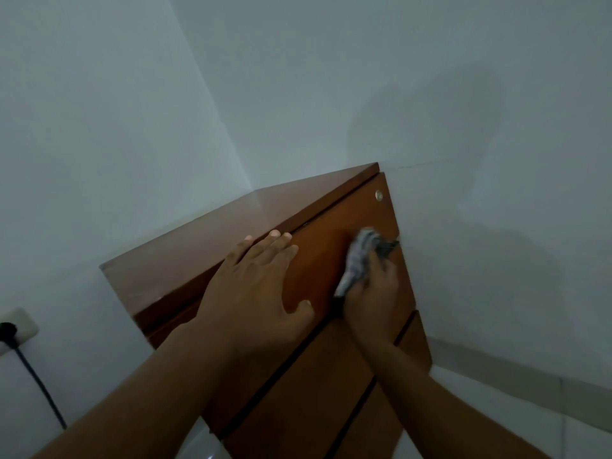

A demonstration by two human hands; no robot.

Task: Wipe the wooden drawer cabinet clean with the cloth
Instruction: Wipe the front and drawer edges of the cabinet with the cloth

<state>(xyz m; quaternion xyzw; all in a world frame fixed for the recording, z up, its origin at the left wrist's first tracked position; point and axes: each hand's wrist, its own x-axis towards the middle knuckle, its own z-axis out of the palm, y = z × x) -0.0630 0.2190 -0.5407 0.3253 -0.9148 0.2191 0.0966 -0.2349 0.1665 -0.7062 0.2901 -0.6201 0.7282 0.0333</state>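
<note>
cloth (361, 260), perhaps striped, in right hand (374, 294), left hand (251, 286) on cabinet (318, 256)

The reddish-brown wooden cabinet (251, 223) stands in a wall corner, drawers closed. The grey cloth (359, 260) is bunched against its top drawer front, six o'clock of the round lock (379, 195).

Wall socket (18, 327) with black plug (7, 331), cord (39, 385) hanging.
</note>
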